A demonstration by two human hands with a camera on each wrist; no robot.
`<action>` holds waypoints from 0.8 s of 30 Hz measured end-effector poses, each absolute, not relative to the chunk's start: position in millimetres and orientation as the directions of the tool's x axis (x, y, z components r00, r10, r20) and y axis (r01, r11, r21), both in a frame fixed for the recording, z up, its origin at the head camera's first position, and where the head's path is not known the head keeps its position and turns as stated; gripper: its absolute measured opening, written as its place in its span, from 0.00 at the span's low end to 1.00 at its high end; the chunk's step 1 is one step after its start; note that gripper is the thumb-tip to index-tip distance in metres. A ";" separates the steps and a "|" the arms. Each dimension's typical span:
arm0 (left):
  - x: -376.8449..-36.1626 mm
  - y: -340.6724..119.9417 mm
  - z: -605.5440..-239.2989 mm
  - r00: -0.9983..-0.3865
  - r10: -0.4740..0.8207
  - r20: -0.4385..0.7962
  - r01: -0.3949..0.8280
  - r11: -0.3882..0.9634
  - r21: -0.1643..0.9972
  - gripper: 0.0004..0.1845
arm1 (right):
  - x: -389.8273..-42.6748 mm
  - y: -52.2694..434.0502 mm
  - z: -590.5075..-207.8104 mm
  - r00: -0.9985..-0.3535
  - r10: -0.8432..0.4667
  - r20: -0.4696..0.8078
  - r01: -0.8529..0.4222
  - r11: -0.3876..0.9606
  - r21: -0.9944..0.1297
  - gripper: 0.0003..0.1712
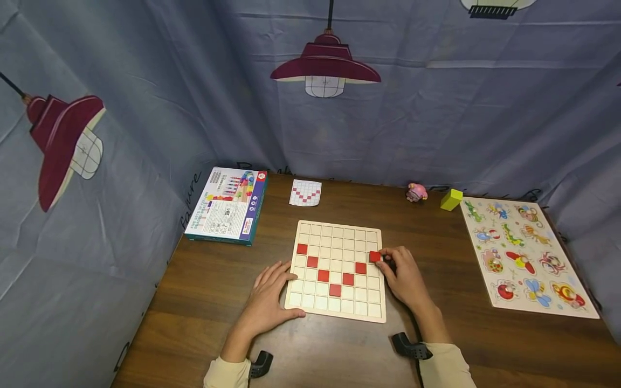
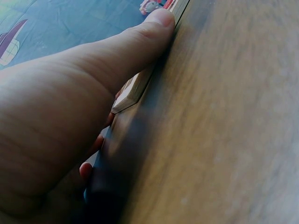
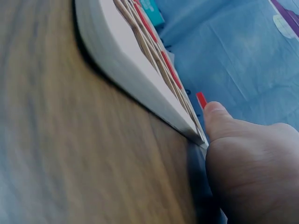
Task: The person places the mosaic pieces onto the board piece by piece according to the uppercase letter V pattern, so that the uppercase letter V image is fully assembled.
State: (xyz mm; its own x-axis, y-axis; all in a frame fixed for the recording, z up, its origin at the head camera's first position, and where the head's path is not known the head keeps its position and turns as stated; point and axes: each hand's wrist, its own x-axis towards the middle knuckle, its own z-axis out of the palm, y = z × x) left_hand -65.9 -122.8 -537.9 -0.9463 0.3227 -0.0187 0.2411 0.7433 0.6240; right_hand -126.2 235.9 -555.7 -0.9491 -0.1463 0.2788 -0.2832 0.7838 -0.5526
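Observation:
A pale wooden grid board (image 1: 337, 237) lies in the middle of the brown table, with several red tiles set in a V shape. My right hand (image 1: 400, 272) pinches a red tile (image 1: 374, 257) at the board's right edge; that tile (image 3: 201, 100) shows tilted above the board's rim (image 3: 135, 70) in the right wrist view. My left hand (image 1: 271, 293) rests flat on the table, fingers straight, touching the board's left edge (image 2: 135, 88).
A boxed toy set (image 1: 228, 206) lies at the back left, a pattern card (image 1: 305, 193) behind the board. A pink figure (image 1: 416, 192) and a yellow-green block (image 1: 451, 199) sit at the back. An animal peg puzzle (image 1: 526, 256) lies on the right.

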 end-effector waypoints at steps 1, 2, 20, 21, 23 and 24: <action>-66.1 -122.6 -538.0 -0.947 0.321 -0.016 0.242 0.743 0.624 0.43 | -125.9 235.0 -555.4 -0.953 -0.146 0.267 -0.275 0.787 -0.552 0.17; -66.3 -122.3 -538.2 -0.947 0.320 -0.015 0.242 0.744 0.623 0.43 | -125.7 234.4 -555.2 -0.955 -0.145 0.259 -0.269 0.789 -0.552 0.18; -63.2 -121.8 -539.2 -0.948 0.318 -0.008 0.244 0.744 0.621 0.43 | -124.4 232.0 -560.5 -0.949 -0.110 0.295 -0.259 0.805 -0.534 0.15; -63.1 -121.7 -539.1 -0.948 0.319 -0.007 0.246 0.744 0.622 0.43 | -124.1 231.9 -560.0 -0.949 -0.108 0.297 -0.259 0.804 -0.536 0.15; -62.8 -121.5 -538.7 -0.948 0.319 -0.007 0.245 0.742 0.624 0.43 | -123.2 231.3 -558.8 -0.948 -0.104 0.300 -0.258 0.803 -0.537 0.15; -62.7 -121.3 -538.5 -0.948 0.319 -0.010 0.244 0.743 0.624 0.43 | -122.7 231.0 -558.1 -0.948 -0.102 0.300 -0.257 0.804 -0.537 0.15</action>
